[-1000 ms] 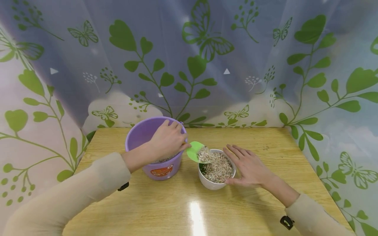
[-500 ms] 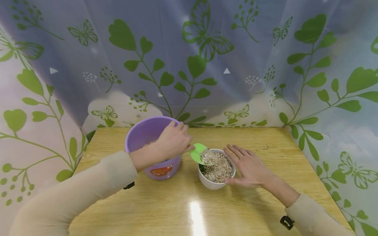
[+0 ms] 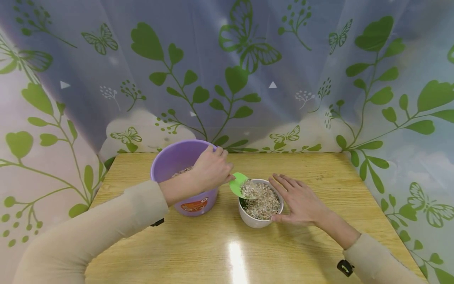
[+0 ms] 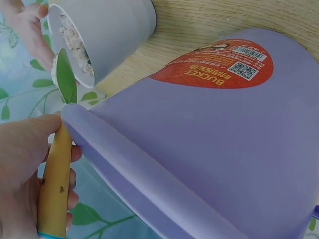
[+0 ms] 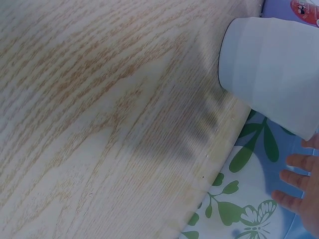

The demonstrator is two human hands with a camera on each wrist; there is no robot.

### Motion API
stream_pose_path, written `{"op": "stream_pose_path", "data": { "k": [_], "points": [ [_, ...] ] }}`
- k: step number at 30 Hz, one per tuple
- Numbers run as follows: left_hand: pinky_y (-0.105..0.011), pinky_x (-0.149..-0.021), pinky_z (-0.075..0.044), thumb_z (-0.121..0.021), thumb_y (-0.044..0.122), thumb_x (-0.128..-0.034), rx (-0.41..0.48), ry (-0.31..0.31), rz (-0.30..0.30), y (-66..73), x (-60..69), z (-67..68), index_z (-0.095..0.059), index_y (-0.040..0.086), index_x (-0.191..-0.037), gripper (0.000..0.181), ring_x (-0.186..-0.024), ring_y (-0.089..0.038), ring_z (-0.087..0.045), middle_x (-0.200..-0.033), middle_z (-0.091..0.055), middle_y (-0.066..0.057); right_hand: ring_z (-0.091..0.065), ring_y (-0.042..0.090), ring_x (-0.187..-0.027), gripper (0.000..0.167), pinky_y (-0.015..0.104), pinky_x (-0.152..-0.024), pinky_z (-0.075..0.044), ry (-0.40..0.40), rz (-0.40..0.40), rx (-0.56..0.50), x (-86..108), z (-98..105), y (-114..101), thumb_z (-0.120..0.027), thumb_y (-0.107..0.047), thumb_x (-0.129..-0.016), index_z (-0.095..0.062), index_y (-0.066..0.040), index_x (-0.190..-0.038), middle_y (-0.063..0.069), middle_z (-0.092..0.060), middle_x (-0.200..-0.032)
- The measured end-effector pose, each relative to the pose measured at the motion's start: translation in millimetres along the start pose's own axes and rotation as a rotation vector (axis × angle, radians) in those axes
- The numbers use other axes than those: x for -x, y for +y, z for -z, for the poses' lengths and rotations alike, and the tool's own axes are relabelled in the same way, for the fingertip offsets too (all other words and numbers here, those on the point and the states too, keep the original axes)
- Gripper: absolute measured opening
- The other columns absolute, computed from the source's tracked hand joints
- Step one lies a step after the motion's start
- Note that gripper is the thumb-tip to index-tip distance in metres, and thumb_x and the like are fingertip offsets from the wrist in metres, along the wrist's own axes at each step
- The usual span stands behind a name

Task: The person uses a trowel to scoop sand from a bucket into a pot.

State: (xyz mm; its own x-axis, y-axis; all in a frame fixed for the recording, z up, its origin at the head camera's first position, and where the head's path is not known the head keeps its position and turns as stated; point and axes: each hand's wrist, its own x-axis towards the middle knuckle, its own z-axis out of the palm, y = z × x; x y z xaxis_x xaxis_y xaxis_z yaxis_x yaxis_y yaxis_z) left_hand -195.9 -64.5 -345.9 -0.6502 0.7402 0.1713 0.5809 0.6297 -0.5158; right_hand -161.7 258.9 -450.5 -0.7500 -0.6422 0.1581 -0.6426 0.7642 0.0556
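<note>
My left hand (image 3: 211, 169) grips a small shovel by its yellow handle (image 4: 56, 181), above the right rim of the purple bucket (image 3: 156, 157). The shovel's green blade (image 3: 237, 184) carries pale grainy material and reaches over the left rim of the white bowl (image 3: 256, 223). Mixed grains (image 3: 264, 203) fill much of the bowl, with a dark green patch at its left inside. My right hand (image 3: 301, 203) rests with extended fingers and thumb against the bowl's right rim. More grains (image 3: 182, 171) lie inside the bucket, partly hidden by my left hand and forearm.
Both containers stand on a wooden table (image 3: 198, 252). A patterned curtain (image 3: 283, 51) with green leaves and butterflies rises behind the table and along its sides. The bucket has a red label (image 4: 219, 64) facing the front.
My left hand has moved slightly right with the shovel, and its blade now sits farther over the bowl. More of the bucket's grains show. My right hand has stayed at the rim.
</note>
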Motion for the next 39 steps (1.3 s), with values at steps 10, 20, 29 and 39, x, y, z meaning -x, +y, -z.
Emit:
{"op": "stream_pose_path", "data": {
  "k": [10,20,29,39],
  "points": [
    [-0.036,-0.087,-0.057,-0.056,0.063,-0.1023,-0.034,-0.052,-0.022,1.0,-2.4,5.0,-0.076,0.020,-0.091,0.048,-0.092,-0.019,-0.068,-0.095,-0.075,-0.003,-0.049,0.043,-0.149,0.115,0.062,-0.111,-0.049,0.012,0.009,-0.003,-0.3,-2,1,-0.057,-0.087,-0.084,-0.034,-0.006,-0.164,0.019,-0.042,-0.167],
    [-0.035,-0.086,-0.056,-0.054,0.062,-0.1034,-0.065,-0.112,-0.024,-0.4,-4.4,11.2,-0.074,0.021,-0.088,0.049,-0.087,-0.017,-0.065,-0.091,-0.072,0.000,-0.049,0.044,-0.148,0.116,0.063,-0.111,-0.048,0.013,0.011,-0.011,-0.2,-2,2,-0.057,-0.087,-0.083,-0.036,-0.005,-0.163,0.020,-0.042,-0.167],
    [-0.036,-0.089,-0.056,-0.056,0.063,-0.1023,-0.091,-0.115,-0.015,-1.2,-2.8,15.5,-0.072,0.020,-0.083,0.049,-0.084,-0.016,-0.061,-0.088,-0.069,0.001,-0.048,0.042,-0.149,0.115,0.061,-0.112,-0.048,0.003,0.008,0.005,-0.5,-1,1,-0.059,-0.085,-0.083,-0.034,-0.006,-0.164,0.020,-0.042,-0.167],
    [-0.029,-0.076,-0.046,-0.058,0.064,-0.1009,-0.160,-0.102,-0.017,-2.8,-1.0,17.8,-0.062,0.021,-0.073,0.051,-0.074,-0.013,-0.046,-0.081,-0.062,0.005,-0.050,0.044,-0.147,0.115,0.062,-0.109,-0.050,0.025,0.021,0.013,-0.6,-4,2,-0.056,-0.087,-0.084,-0.036,-0.005,-0.162,0.021,-0.043,-0.166]
  ]
}}
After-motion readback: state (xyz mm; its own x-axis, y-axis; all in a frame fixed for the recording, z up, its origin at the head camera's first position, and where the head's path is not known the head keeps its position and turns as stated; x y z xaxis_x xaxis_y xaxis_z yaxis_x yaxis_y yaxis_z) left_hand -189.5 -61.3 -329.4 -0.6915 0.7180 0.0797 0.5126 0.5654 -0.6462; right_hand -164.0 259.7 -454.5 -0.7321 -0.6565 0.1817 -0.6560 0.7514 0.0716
